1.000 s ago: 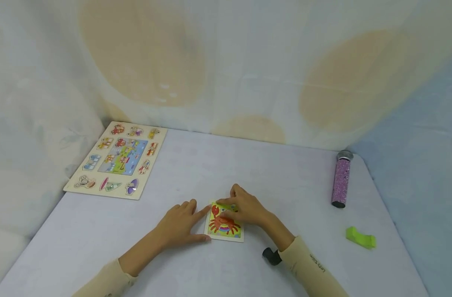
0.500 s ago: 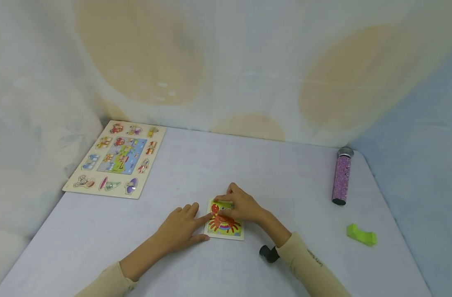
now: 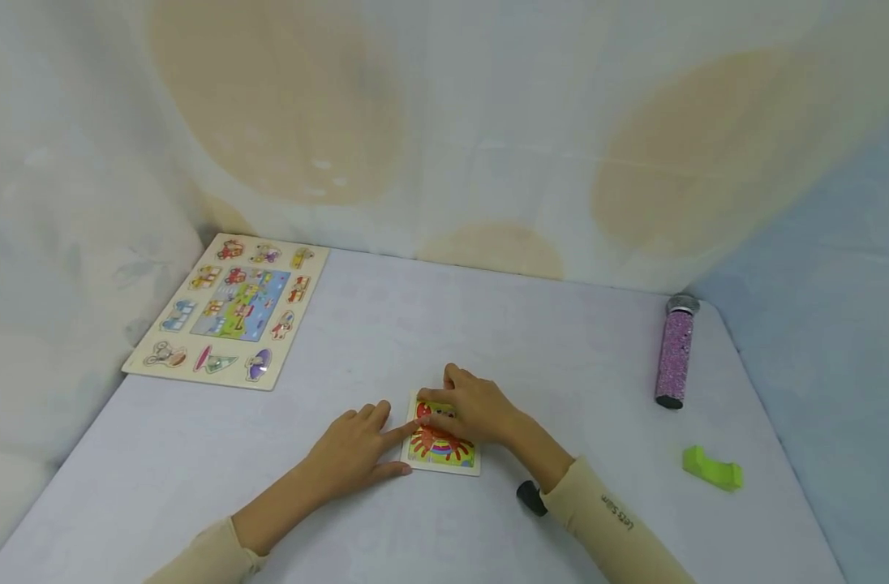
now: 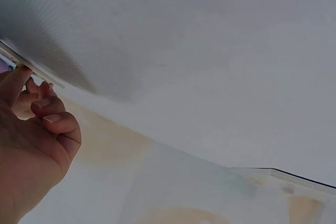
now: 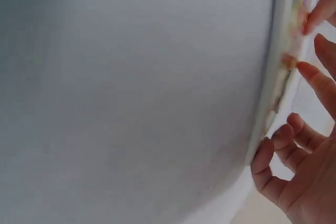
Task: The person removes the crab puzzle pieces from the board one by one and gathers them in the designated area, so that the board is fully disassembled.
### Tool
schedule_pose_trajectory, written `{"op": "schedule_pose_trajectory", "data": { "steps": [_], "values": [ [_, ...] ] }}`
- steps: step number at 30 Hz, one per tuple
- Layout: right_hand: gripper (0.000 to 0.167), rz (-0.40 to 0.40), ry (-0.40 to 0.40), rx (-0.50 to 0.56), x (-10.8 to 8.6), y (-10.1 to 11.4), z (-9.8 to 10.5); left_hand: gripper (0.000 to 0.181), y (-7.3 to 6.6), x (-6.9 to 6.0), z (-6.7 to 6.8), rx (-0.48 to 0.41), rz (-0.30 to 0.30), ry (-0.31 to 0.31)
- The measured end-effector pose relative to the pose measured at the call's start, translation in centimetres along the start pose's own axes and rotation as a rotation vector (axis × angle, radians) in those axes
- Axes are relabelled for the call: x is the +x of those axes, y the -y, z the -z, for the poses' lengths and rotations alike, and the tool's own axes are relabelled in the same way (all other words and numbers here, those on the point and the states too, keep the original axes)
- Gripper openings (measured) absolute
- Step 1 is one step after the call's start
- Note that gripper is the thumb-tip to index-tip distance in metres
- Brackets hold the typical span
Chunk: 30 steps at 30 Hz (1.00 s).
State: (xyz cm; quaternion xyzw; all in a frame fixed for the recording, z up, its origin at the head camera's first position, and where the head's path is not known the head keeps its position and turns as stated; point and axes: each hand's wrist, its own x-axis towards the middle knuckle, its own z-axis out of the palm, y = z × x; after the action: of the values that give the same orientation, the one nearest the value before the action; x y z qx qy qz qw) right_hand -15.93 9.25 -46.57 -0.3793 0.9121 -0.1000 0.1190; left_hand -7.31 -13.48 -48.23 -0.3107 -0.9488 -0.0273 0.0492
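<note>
A small crab puzzle [image 3: 440,448] in a pale frame lies flat at the middle front of the table. My left hand [image 3: 353,454] reaches it from the left, the index fingertip touching its surface near the red claw and the thumb at its left edge. From the right, my right hand [image 3: 477,408] lies over the puzzle's upper part, thumb and index finger on it and hiding its upper right corner. In the right wrist view the puzzle [image 5: 270,85] shows edge-on, beside the fingers of my right hand [image 5: 310,166]. The left wrist view shows my left hand [image 4: 39,145] at its edge.
A large wooden picture board [image 3: 287,345] lies at the back left. On the right are a pink glittery microphone [image 3: 675,353] and a green curved block [image 3: 712,469]. A black object [image 3: 531,498] sits partly under my right sleeve. Cloth walls [image 3: 488,122] stand behind the table.
My left index finger has moved right, from the frame's left edge onto the picture. My right hand has shifted slightly left over the puzzle's top.
</note>
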Motion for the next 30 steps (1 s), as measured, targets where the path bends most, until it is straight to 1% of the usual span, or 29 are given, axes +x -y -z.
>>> {"op": "schedule_pose_trajectory", "data": {
  "steps": [3,7,14,16,20,25,26,28,30],
  "values": [
    [0.049,-0.007,0.016,0.055,0.2,-0.3,0.3,0.062,-0.1,0.2,-0.2,0.002,-0.002,0.005],
    [0.047,-0.005,0.012,0.163,0.2,-0.8,0.7,0.061,-0.2,0.2,-0.4,0.004,-0.002,0.018],
    [0.038,-0.02,-0.06,0.414,-0.3,-1.0,0.9,0.061,-0.2,0.1,0.0,0.011,-0.003,0.003],
    [0.039,-0.017,-0.073,0.446,-0.5,-1.1,0.8,0.061,-0.1,0.1,0.0,0.002,-0.003,0.003],
    [0.042,-0.029,-0.089,0.426,-0.6,-1.2,0.5,0.061,-0.1,0.1,0.0,-0.028,0.0,0.009],
    [0.038,-0.034,-0.1,0.383,-0.7,-1.1,0.2,0.061,0.0,0.1,0.1,-0.06,-0.011,0.018],
    [0.038,-0.033,-0.101,0.383,-0.7,-1.1,0.1,0.061,0.1,0.1,0.2,-0.077,-0.011,0.02],
    [0.038,-0.036,-0.098,0.377,-0.8,-1.0,0.1,0.06,0.4,0.4,0.5,-0.127,0.007,0.013],
    [0.039,-0.037,-0.098,0.371,-0.9,-1.0,0.1,0.057,0.8,0.9,0.8,-0.18,0.032,-0.018]
  ]
}}
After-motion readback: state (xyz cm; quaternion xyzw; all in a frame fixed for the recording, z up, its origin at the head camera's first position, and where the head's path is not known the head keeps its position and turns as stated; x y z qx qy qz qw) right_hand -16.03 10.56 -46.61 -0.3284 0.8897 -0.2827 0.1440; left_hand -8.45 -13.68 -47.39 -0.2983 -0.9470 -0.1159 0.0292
